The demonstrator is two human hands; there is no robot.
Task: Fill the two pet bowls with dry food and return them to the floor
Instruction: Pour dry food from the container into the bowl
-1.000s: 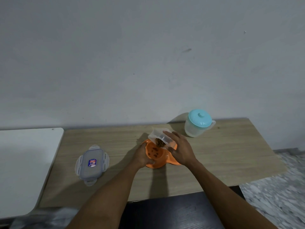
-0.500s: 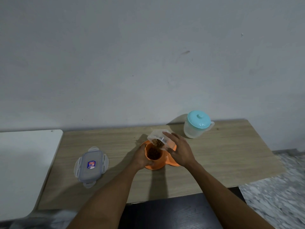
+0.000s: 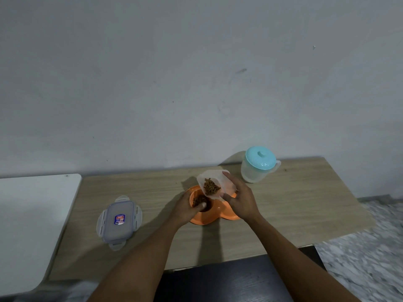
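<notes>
The orange double bowl [image 3: 214, 215] stands on the wooden tabletop [image 3: 294, 203], near its middle. The left grip [image 3: 187, 209] holds the unit at its left rim, fingers curled round the outside and the thumb hooked over the edge into the left well. That well contains brown dry food [image 3: 198, 200]. The right well is mostly hidden behind the right grip [image 3: 239, 199]. The right grip is clamped round a clear container [image 3: 222, 182], which is tilted with its mouth down over the left well; more food lies at the mouth. A clip-lock lid [image 3: 118, 222] lies flat on the tabletop, well to the left of the bowl unit. A translucent jug [image 3: 258, 164] with a turquoise cover stands upright at the rear right. A white table [image 3: 32, 214] adjoins the tabletop on the left.
</notes>
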